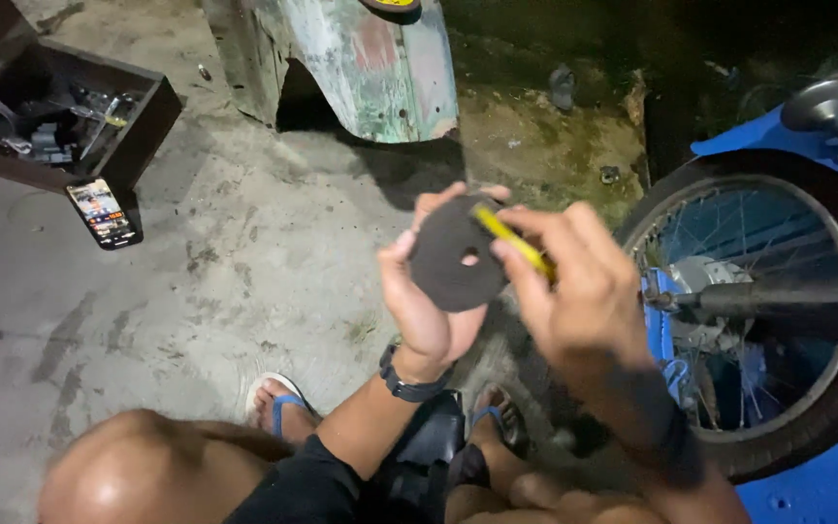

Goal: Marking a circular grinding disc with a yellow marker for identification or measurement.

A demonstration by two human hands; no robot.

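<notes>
Your left hand (pixel 424 291) holds up a flat, dark grey round disc with a small hole near its middle (pixel 450 254); the grip is closed on the disc's left edge, thumb on the near face and fingertips curling over the top rim. Your right hand (pixel 574 281) is closed around a slim yellow tool (pixel 511 238), whose end lies across the upper right part of the disc, just above the hole. I cannot tell whether the tool is a blade or a marker. The disc is raised in front of you, above the grey concrete floor (pixel 225 281), and just left of the spoked rear wheel with a black tyre (pixel 758 311).

A black wristband (pixel 407 380) sits on your left wrist, below the disc. Further below the disc, your feet rest on the floor in blue-strapped sandals (pixel 278 403), and your bare knee (pixel 138 475) shows at the lower left.

The wheel belongs to a blue motorbike (pixel 826 485), and a dark exhaust pipe (pixel 788 299) crosses in front of its spokes. Above the disc stands a worn, green-painted metal panel (pixel 380 68). Far to the upper left of the disc is a dark brown open box of metal tools (pixel 60 116), and a smartphone with a lit screen (pixel 102 212) lies on the floor touching the box's near edge
</notes>
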